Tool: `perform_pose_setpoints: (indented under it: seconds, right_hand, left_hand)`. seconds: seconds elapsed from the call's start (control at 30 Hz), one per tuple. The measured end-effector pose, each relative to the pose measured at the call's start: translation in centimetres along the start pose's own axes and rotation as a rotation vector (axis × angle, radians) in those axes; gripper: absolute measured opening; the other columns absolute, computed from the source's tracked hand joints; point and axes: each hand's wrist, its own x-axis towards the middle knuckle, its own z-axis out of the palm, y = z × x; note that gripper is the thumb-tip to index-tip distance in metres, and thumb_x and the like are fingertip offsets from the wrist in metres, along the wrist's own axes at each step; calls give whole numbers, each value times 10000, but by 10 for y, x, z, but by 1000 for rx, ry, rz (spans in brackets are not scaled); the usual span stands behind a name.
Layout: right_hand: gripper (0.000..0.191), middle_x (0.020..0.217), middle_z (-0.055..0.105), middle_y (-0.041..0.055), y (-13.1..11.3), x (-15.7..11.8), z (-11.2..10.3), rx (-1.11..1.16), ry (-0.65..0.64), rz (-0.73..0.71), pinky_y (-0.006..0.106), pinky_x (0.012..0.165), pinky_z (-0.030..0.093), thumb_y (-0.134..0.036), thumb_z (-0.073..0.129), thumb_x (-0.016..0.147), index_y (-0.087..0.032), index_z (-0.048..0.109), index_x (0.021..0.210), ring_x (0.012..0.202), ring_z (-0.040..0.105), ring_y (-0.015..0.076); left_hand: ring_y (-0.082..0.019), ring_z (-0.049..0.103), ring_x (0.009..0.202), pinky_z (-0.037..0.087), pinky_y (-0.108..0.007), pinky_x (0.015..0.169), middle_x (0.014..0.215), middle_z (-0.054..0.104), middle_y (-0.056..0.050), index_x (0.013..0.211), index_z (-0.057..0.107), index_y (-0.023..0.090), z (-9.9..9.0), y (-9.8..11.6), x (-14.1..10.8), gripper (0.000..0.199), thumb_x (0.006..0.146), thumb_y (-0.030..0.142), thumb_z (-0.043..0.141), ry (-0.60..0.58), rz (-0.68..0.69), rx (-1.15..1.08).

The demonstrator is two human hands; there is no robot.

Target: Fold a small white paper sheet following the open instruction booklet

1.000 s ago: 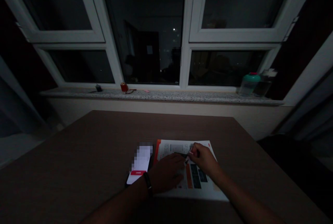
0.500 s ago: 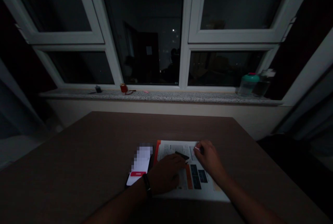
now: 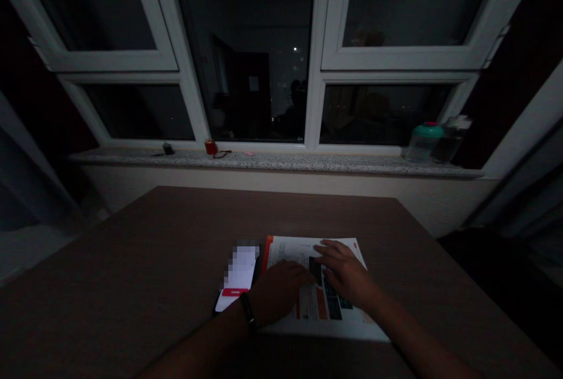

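I'm running this off the head camera, and both hands are sitting low in the middle of the frame, over a printed page (image 3: 313,308) on the tabletop (image 3: 132,250). The right hand (image 3: 345,273) is lying with its fingers spread; the left hand (image 3: 284,291) is resting with fingers bent and close together. A small dark piece (image 3: 315,270) is showing between the 2 hands, and I can't tell what it is or whether the left hand is pinching it.

For doing this well, I'm thinking light pressure: letting the left palm steady the page while the right fingertips are handling the fine stuff, since the page could be sliding otherwise. I'm also minding the lit phone (image 3: 240,273) just beside it, left of the left hand.

Looks-wise, the page is showing white with an orange strip down its left edge, small print, dark rectangles and 1 orange block, partly covered.
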Motion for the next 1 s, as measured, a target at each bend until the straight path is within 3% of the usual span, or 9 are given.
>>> perform_pose_setpoints:
  seconds: [0.2,0.33,0.6,0.8,1.0]
  right_hand:
    - [284,1129,688,66,-12,-1,-4,106,-52,-95,478,1014,394,-124,592,823,-258,692,1053,1127,558,261]
    - [248,1036,676,52,-19,-3,-5,171,-87,-107,413,960,421,-120,600,827,-248,671,1027,1040,581,230]
    - [297,1104,656,64,-16,0,-2,115,-39,-59,436,985,390,-176,651,832,-252,647,1119,1082,555,253]
    - [237,1021,653,49,-17,4,-2,65,-55,-38,425,973,386,-164,639,858,-265,677,1069,1034,551,240]
    - [302,987,637,40,-17,1,-5,124,-115,-78,413,953,389,-176,725,770,-258,680,1057,1019,546,243]
  left_hand:
    - [-242,571,1001,455,-367,890,1080,605,-51,1053,557,209,-5,4,-1,185,879,167,601,24,-113,22]
    - [-240,547,1026,457,-342,860,1120,570,-47,1077,542,216,-3,-1,-1,248,859,197,659,50,-149,-34]
    - [-221,541,1013,453,-334,870,1085,566,-43,1056,549,207,2,-6,1,164,915,125,568,69,-164,-45]
    - [-246,524,1072,451,-353,895,1156,551,-51,1119,529,220,0,-4,-2,281,868,180,647,65,-158,-92]
    - [-234,525,1081,442,-338,908,1144,560,-38,1111,533,228,-2,-1,-2,297,852,123,636,49,-134,-156]
